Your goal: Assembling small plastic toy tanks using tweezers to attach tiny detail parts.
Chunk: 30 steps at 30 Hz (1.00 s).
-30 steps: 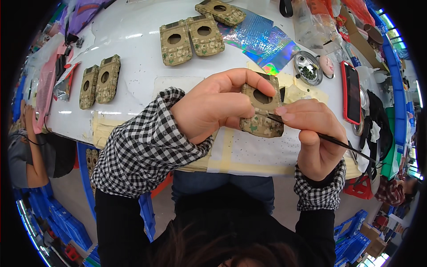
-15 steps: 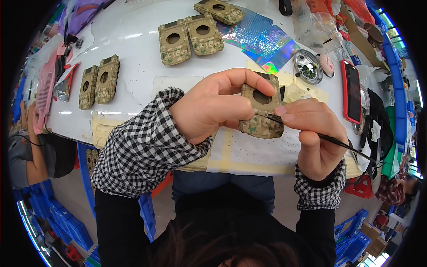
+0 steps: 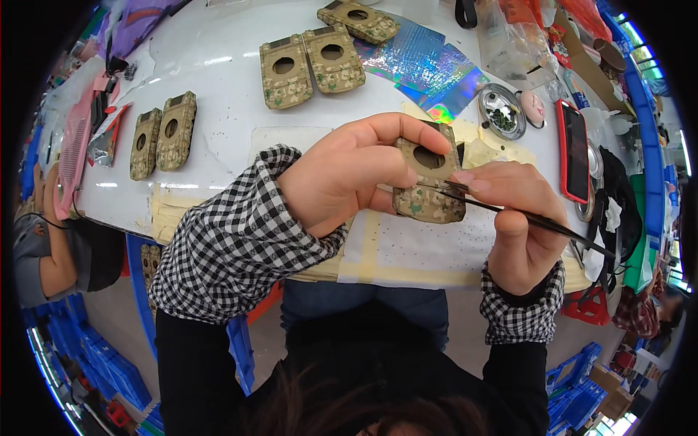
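Observation:
My left hand (image 3: 356, 171) grips a camouflage toy tank hull (image 3: 429, 201) by its left side, thumb and index finger around the round hole in its top. Between the thumb and fingers of my right hand (image 3: 523, 214) is a pair of dark tweezers (image 3: 556, 227). Their thin tips reach across the hull just below the hole, close to my left thumb. Whether the tips pinch some small part is too fine to see. A white sheet (image 3: 407, 251) sprinkled with dark specks lies under the hull.
Similar hulls stand at the back (image 3: 333, 58) and in a pair on the left (image 3: 176, 131). Shiny blue sheets (image 3: 436, 62), a round metal dish (image 3: 520, 120) with dark green bits and a red-edged phone (image 3: 575, 149) lie to the right. Another person's arm (image 3: 58, 254) shows at far left.
The tweezers have swung slightly, and their shaft now shows longer across the hull. The hull has shifted a little in my left hand's grip. Both hands keep nearly the same place.

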Each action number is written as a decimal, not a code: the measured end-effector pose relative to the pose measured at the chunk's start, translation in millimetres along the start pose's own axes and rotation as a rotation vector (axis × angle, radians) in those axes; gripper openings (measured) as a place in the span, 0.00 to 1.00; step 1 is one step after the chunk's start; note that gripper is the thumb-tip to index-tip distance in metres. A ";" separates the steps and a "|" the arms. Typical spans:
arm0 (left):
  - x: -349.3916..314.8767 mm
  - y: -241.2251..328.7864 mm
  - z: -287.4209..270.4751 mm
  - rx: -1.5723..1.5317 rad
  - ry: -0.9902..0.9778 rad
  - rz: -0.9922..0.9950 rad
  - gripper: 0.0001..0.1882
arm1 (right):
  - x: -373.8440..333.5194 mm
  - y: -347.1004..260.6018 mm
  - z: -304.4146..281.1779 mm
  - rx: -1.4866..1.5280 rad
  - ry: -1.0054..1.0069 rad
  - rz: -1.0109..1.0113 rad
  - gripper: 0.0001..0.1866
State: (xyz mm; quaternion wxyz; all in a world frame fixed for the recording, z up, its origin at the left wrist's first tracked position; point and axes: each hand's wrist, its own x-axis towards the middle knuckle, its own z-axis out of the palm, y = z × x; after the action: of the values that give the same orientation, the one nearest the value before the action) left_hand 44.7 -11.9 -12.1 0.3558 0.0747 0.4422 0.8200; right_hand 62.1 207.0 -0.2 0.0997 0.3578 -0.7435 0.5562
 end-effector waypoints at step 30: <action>2.3 -2.0 -2.8 -0.043 -0.008 0.014 0.24 | 3.2 1.0 3.0 -0.123 -0.031 -0.044 0.12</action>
State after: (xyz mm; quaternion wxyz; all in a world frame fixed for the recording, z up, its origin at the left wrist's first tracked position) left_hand 42.8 -11.6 -15.8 0.3535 0.0735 0.4224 0.8314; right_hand 59.9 203.2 -0.2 0.1224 0.3760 -0.7696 0.5013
